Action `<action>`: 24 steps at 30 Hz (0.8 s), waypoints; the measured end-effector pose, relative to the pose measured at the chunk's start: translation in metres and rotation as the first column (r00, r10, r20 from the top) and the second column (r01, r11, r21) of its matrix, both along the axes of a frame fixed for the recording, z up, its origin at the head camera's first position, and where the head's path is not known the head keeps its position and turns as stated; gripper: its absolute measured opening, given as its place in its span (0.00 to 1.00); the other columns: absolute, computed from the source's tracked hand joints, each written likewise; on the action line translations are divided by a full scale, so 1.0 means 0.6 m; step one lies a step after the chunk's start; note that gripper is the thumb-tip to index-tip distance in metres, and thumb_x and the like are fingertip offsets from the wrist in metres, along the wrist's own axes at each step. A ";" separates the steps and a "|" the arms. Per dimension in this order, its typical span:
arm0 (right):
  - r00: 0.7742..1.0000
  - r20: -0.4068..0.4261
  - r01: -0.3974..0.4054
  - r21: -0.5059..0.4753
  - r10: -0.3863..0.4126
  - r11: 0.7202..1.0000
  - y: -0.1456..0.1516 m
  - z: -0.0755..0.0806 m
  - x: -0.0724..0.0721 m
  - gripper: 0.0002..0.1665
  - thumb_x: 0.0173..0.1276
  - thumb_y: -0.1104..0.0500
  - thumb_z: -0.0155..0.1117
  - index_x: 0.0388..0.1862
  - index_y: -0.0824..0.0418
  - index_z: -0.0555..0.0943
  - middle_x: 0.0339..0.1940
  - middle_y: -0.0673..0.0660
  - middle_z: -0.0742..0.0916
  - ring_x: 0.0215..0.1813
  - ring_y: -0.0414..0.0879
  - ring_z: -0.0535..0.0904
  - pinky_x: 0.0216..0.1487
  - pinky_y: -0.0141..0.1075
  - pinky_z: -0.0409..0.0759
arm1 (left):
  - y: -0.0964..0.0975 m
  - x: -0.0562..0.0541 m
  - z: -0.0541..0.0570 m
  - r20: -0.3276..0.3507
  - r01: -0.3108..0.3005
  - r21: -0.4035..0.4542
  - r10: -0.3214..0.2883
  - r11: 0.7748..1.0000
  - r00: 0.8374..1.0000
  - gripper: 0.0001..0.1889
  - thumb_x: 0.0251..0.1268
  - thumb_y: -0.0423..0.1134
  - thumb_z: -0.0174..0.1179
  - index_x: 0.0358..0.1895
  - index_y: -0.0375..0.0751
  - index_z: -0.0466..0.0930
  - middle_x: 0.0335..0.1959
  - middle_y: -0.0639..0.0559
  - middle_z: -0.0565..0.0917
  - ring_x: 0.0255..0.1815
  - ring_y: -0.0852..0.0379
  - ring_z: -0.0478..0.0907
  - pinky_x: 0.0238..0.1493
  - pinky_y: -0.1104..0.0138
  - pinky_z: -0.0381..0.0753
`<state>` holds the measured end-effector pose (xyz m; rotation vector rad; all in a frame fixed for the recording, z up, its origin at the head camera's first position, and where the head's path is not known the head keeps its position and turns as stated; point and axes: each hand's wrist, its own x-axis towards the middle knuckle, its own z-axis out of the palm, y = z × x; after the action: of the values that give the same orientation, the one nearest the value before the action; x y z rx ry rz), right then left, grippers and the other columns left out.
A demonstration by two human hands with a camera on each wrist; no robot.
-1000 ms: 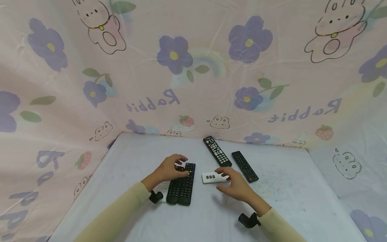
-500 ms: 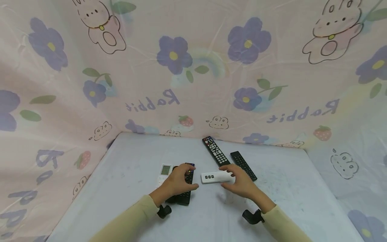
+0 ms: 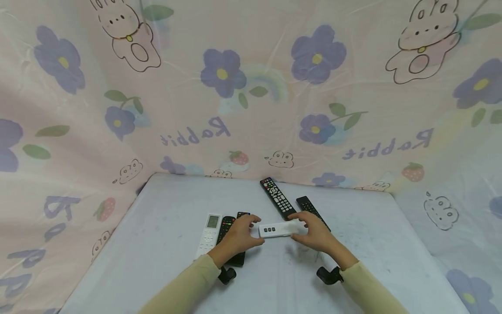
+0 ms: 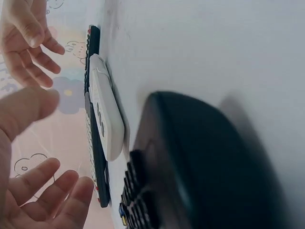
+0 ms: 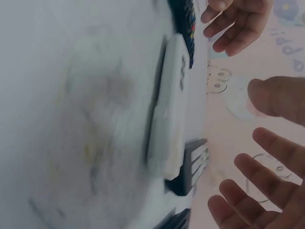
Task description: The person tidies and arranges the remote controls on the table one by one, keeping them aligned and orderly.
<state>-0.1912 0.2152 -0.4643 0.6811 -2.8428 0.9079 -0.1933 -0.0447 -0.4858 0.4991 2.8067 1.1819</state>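
A small white remote control [image 3: 276, 230] with a few dark buttons lies flat on the table between my hands. My left hand [image 3: 238, 235] hovers over the black remotes, its fingers and thumb spread near the white remote's left end. On the other side, my right hand [image 3: 317, 235] is held around the remote's right end, thumb and fingers apart. In the left wrist view a gap shows between the left fingers [image 4: 71, 200] and the white remote [image 4: 107, 114]. The right wrist view likewise shows the right fingers [image 5: 262, 176] clear of the white remote [image 5: 169, 109].
Left of my left hand lie a white remote with a screen [image 3: 209, 233] and a black remote [image 3: 226, 225]; another black remote [image 3: 238, 261] is partly under the hand. Behind the right hand are two more black remotes [image 3: 277, 197] [image 3: 311, 208]. A patterned curtain [image 3: 251, 109] borders the table.
My left hand has moved right and slightly down, from above the black remotes toward the white remote's left end, uncovering the remote with the screen. The right hand has shifted slightly right.
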 end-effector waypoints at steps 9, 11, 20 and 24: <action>0.995 0.092 0.033 -0.018 -0.032 0.999 0.012 -0.024 -0.018 0.30 0.55 0.59 0.75 0.58 0.59 0.78 0.57 0.60 0.80 0.53 0.57 0.79 0.49 0.44 0.83 | 0.013 -0.017 -0.001 0.043 -0.006 -0.053 0.008 0.999 0.999 0.30 0.45 0.47 0.75 0.55 0.43 0.79 0.49 0.48 0.81 0.47 0.55 0.78 0.43 0.64 0.80; 0.992 0.120 0.048 -0.014 -0.046 0.999 0.013 -0.028 -0.021 0.30 0.55 0.59 0.75 0.58 0.59 0.78 0.56 0.61 0.80 0.53 0.57 0.80 0.50 0.44 0.82 | 0.015 -0.019 -0.002 0.057 -0.003 -0.062 0.007 0.998 0.998 0.30 0.45 0.46 0.75 0.55 0.42 0.80 0.48 0.48 0.81 0.46 0.56 0.78 0.42 0.64 0.80; 0.977 0.174 0.112 0.062 -0.121 0.992 0.015 -0.037 -0.028 0.30 0.54 0.58 0.75 0.57 0.57 0.79 0.53 0.62 0.82 0.49 0.54 0.81 0.48 0.46 0.82 | 0.017 -0.026 -0.010 0.071 0.009 -0.119 -0.001 0.993 0.998 0.29 0.44 0.44 0.76 0.53 0.41 0.81 0.43 0.50 0.84 0.42 0.58 0.78 0.40 0.65 0.80; 0.973 0.185 0.125 0.080 -0.138 0.989 0.015 -0.039 -0.032 0.30 0.54 0.58 0.75 0.57 0.57 0.79 0.52 0.62 0.82 0.48 0.53 0.81 0.46 0.45 0.82 | 0.018 -0.028 -0.009 0.055 0.009 -0.145 -0.001 0.989 0.998 0.28 0.45 0.43 0.76 0.53 0.41 0.81 0.43 0.49 0.84 0.42 0.58 0.78 0.40 0.66 0.80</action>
<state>-0.2105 0.2241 -0.4877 0.4259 -3.0553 0.9042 -0.2100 -0.0336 -0.4911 0.4556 2.8147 0.9657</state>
